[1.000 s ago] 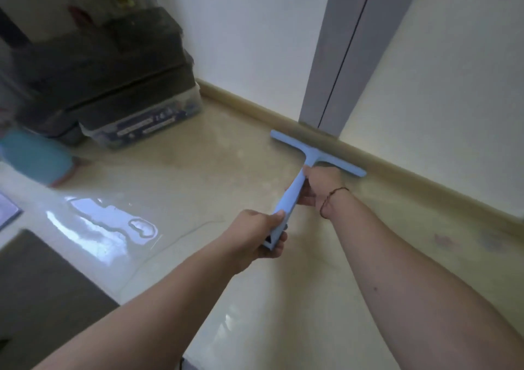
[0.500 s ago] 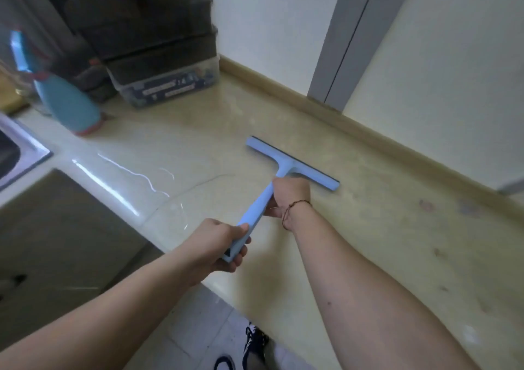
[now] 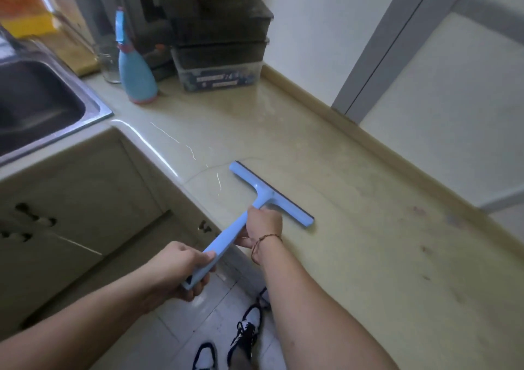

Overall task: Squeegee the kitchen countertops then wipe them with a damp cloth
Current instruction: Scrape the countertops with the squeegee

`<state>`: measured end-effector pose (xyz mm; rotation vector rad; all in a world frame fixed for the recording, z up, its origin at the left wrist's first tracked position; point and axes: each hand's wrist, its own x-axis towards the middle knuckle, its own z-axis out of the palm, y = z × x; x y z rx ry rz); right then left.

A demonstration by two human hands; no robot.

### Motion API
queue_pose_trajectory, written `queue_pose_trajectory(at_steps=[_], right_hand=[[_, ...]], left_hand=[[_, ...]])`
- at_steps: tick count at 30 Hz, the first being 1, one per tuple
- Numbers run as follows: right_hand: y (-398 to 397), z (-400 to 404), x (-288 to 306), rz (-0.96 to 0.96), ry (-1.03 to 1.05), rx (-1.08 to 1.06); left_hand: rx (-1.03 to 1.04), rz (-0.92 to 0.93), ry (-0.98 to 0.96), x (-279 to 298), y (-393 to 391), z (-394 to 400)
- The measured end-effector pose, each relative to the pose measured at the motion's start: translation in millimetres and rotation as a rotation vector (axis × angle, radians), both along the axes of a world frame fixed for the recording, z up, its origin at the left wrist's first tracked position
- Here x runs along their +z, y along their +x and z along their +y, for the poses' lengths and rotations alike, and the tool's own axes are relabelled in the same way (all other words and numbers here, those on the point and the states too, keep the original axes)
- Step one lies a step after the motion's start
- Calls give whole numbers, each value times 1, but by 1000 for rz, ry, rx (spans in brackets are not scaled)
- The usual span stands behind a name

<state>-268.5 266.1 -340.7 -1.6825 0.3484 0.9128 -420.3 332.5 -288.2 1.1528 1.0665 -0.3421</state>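
A glossy beige stone countertop (image 3: 354, 256) is spread across the frame's right; at its centre a pale blue plastic T-shaped squeegee (image 3: 263, 191) is laid, its flat handle gripped near the head by the right hand (image 3: 263, 225) and clasped at the end by the left hand (image 3: 175, 270)
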Motion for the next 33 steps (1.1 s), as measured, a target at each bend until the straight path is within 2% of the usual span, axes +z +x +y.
queue_pose_trajectory(at_steps=[8, 11, 14, 18, 24, 33], right_hand=[[-12, -5, 8, 46, 37, 27], [8, -20, 22, 49, 109, 26], [57, -55, 34, 1, 155, 24], [155, -114, 32, -103, 87, -49], [274, -187, 17, -112, 9, -110], [316, -208, 4, -106, -26, -103]], left_hand=[[-3, 45, -20, 3, -11, -2], [-6, -1, -53, 13, 5, -10], [-40, -100, -80, 22, 50, -39], [-56, -183, -114, 10, 147, -99], [-22, -196, -205, -5, 271, -172], [26, -127, -213, -24, 315, -201]])
